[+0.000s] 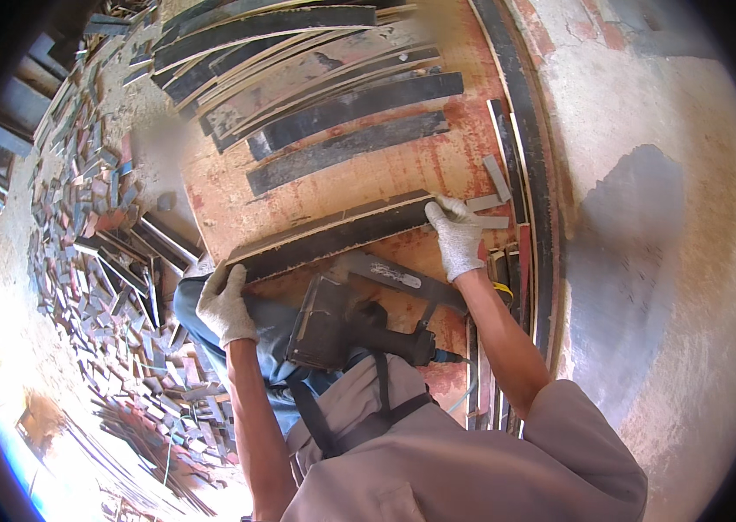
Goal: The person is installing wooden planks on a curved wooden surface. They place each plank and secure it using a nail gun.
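A long, dark-faced plywood piece [346,233] with pale raw edges lies across the work board in front of me, its right end tilted farther away. My left hand [227,306], in a pale knitted glove, grips its left end with thumb and fingers apart around the edge. At the other end, my right hand [456,235], gloved alike, closes on the corner. Close to my lap rests a black nail gun [320,324], its long magazine [398,277] reaching right, below the plywood piece. An air hose connects at its handle end.
Several dark plywood strips [350,143] are stacked at the far side of the reddish board [385,178]. Short grey offcuts [496,178] and long upright-edged strips [535,174] line the right side. Scrap wood pieces [116,287] cover the floor at left. A concrete surface [620,261] lies right.
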`<act>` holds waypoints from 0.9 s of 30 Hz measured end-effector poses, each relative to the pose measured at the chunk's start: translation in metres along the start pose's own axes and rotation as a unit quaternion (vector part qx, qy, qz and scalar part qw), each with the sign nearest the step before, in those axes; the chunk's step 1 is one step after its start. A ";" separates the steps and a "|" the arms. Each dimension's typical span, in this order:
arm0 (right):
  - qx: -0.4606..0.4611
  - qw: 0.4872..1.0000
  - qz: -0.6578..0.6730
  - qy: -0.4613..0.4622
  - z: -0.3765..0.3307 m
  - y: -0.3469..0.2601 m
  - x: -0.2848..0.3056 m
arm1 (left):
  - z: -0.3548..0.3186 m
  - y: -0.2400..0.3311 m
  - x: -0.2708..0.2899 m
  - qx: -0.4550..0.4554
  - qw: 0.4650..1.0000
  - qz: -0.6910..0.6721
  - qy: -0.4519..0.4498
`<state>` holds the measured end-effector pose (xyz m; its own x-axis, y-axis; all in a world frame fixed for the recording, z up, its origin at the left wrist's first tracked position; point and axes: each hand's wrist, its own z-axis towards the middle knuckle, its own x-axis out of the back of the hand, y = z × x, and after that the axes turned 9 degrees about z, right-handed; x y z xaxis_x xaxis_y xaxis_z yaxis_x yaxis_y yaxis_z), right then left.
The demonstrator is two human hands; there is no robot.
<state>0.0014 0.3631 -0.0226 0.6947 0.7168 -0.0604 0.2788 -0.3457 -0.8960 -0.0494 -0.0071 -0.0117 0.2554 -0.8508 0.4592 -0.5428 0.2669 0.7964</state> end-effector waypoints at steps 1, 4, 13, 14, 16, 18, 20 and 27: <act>-0.002 1.000 0.001 0.004 0.000 0.001 0.001 | 0.001 -0.002 0.001 0.009 1.000 -0.010 -0.003; -0.002 1.000 0.006 0.018 0.000 0.006 0.002 | 0.000 -0.001 -0.001 0.019 1.000 -0.021 -0.004; 0.007 0.999 0.005 0.039 -0.005 0.007 -0.002 | 0.000 -0.002 -0.003 0.009 1.000 -0.003 0.007; 0.008 0.999 0.012 0.043 -0.005 0.007 -0.003 | 0.001 -0.002 -0.003 0.008 1.000 0.001 0.007; 0.010 0.999 0.010 0.042 -0.006 0.006 -0.005 | 0.002 -0.003 -0.003 0.006 1.000 0.010 0.010; 0.014 0.999 -0.008 0.036 -0.006 0.004 -0.005 | 0.000 -0.001 -0.003 0.005 1.000 0.018 0.012; 0.008 0.999 -0.012 0.038 -0.006 0.002 -0.005 | 0.000 0.000 -0.004 0.001 1.000 0.026 0.014; -0.001 0.999 -0.026 0.023 -0.003 -0.002 -0.005 | -0.001 0.005 -0.010 -0.040 0.994 0.092 0.043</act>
<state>-0.0008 0.3585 -0.0195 0.7083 0.7058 0.0070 0.3170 -0.3092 -0.8966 -0.0535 0.0031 -0.0117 0.2278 -0.7434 0.6289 -0.5228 0.4515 0.7231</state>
